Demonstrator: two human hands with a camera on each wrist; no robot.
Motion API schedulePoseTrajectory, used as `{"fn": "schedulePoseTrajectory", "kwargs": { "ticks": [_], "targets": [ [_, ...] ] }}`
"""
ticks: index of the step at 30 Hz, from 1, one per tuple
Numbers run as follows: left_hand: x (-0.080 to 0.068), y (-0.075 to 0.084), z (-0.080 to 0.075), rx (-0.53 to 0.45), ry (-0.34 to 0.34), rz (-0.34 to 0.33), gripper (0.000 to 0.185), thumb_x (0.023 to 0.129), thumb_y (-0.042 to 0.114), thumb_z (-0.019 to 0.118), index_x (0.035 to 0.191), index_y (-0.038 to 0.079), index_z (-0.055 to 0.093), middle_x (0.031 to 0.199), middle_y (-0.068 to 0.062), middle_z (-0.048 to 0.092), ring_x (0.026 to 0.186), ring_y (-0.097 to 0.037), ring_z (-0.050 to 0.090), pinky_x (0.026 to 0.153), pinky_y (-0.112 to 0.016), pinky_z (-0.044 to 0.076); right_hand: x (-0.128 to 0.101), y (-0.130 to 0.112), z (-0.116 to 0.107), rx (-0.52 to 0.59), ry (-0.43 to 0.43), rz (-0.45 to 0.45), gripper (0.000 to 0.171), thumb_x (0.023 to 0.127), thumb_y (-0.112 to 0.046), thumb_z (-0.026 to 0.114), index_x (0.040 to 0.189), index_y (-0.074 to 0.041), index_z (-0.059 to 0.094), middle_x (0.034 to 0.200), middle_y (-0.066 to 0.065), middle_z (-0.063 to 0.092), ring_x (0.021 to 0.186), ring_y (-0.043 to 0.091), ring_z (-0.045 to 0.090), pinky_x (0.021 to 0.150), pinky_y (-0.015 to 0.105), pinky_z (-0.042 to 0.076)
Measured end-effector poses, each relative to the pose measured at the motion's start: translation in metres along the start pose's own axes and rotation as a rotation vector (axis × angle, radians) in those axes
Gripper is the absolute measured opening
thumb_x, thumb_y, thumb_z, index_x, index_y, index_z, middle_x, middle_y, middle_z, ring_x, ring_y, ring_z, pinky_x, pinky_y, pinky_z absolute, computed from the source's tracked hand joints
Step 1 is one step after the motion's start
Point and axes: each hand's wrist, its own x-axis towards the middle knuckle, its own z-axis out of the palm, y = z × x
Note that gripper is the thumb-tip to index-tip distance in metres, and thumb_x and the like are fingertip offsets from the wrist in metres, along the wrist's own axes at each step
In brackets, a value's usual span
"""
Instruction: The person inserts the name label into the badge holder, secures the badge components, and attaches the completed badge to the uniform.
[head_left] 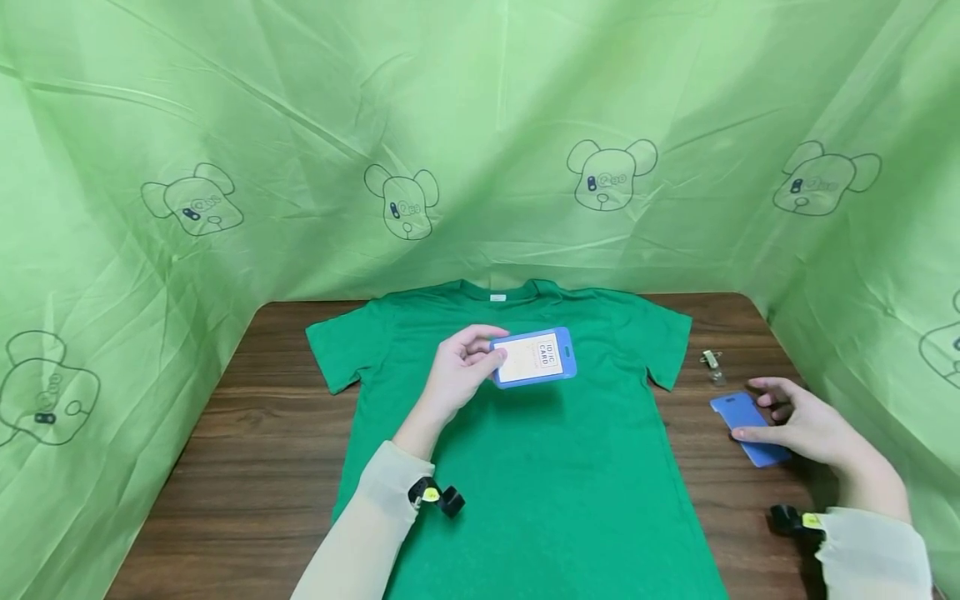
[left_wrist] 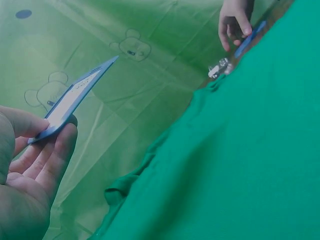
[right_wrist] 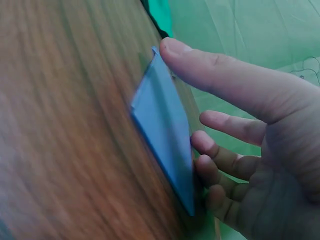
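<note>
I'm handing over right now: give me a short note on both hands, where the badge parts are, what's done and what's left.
Left hand: pinches the blue ID card holder, card inside, above the green T-shirt.
Right hand: fingers curl round the blue cover piece, which lies on the wooden table right of the shirt.
Metal clip: on the table beyond the cover, untouched.
Done: card sits in the holder.
Left, probably: cover and clip are not yet joined to the holder.

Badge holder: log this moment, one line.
left hand: holds badge holder over T-shirt | right hand: grips blue cover on table
</note>
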Motion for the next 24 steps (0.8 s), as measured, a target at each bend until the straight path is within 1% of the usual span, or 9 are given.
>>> {"fn": "schedulePoseTrajectory", "kwargs": {
  "ticks": [2,4,9,11,13,16,20,24],
  "targets": [
    [0.0,0.0,0.0,0.002,-0.001,0.001,0.028,0.104,0.0,0.072,0.132,-0.001,0.072,0.107,-0.021,0.078,0.08,-0.019,0.075,0.068,-0.027,0.062,0.001,-0.003,0.002,-0.013,0.0,-0.014,0.093,0.089,-0.036,0.094,0.155,0.005,0.045,0.131,0.022,0.06,0.101,0.023,0.06,0.073,0.024,0.049],
    [0.0,0.0,0.001,0.003,-0.002,0.0,0.029,0.104,0.0,0.072,0.133,-0.002,0.072,0.107,-0.021,0.078,0.08,-0.019,0.075,0.068,-0.027,0.062,0.001,-0.005,0.003,-0.008,0.002,-0.033,0.093,0.087,-0.035,0.096,0.155,0.004,0.046,0.131,0.02,0.06,0.101,0.021,0.06,0.073,0.024,0.049],
    [0.001,-0.001,0.001,0.003,-0.007,0.001,0.031,0.104,0.0,0.072,0.134,-0.006,0.07,0.106,-0.021,0.077,0.079,-0.019,0.074,0.067,-0.026,0.062,-0.001,-0.009,0.007,0.072,0.007,-0.103,0.084,0.086,-0.024,0.097,0.151,0.001,0.052,0.132,0.018,0.063,0.1,0.007,0.059,0.076,0.022,0.051],
    [0.001,-0.001,0.001,0.001,-0.008,0.002,0.031,0.104,0.0,0.072,0.134,-0.008,0.069,0.106,-0.021,0.077,0.078,-0.018,0.074,0.067,-0.026,0.061,0.0,-0.011,0.008,0.094,0.009,-0.132,0.079,0.085,-0.021,0.097,0.149,0.0,0.054,0.133,0.018,0.064,0.1,0.004,0.058,0.078,0.021,0.05],
    [0.001,-0.001,0.001,0.0,-0.008,0.0,0.032,0.104,-0.001,0.072,0.134,-0.008,0.068,0.106,-0.021,0.077,0.078,-0.018,0.074,0.066,-0.026,0.061,0.0,-0.012,0.008,0.093,0.009,-0.147,0.077,0.085,-0.021,0.098,0.147,-0.001,0.057,0.133,0.019,0.065,0.102,0.005,0.058,0.079,0.022,0.05],
    [0.001,-0.001,0.001,0.005,-0.008,0.0,0.032,0.104,-0.001,0.071,0.134,-0.008,0.069,0.106,-0.022,0.077,0.078,-0.018,0.073,0.066,-0.025,0.061,0.001,-0.012,0.008,0.054,0.006,-0.127,0.077,0.085,-0.026,0.098,0.146,-0.001,0.059,0.132,0.019,0.065,0.102,0.011,0.06,0.077,0.023,0.051],
    [0.0,-0.001,0.002,0.007,-0.007,0.002,0.03,0.103,-0.002,0.071,0.133,-0.007,0.07,0.106,-0.023,0.077,0.077,-0.018,0.073,0.066,-0.025,0.061,0.001,-0.01,0.007,0.008,0.01,-0.058,0.08,0.084,-0.034,0.098,0.144,0.001,0.059,0.129,0.019,0.065,0.1,0.019,0.06,0.073,0.025,0.051],
    [0.0,-0.001,0.002,0.004,-0.007,0.001,0.029,0.103,-0.003,0.071,0.132,-0.004,0.072,0.105,-0.022,0.077,0.077,-0.019,0.073,0.065,-0.025,0.061,0.0,-0.011,0.005,0.002,0.015,-0.027,0.081,0.085,-0.036,0.098,0.144,0.001,0.058,0.128,0.02,0.066,0.101,0.022,0.061,0.072,0.025,0.051]
  ]
}}
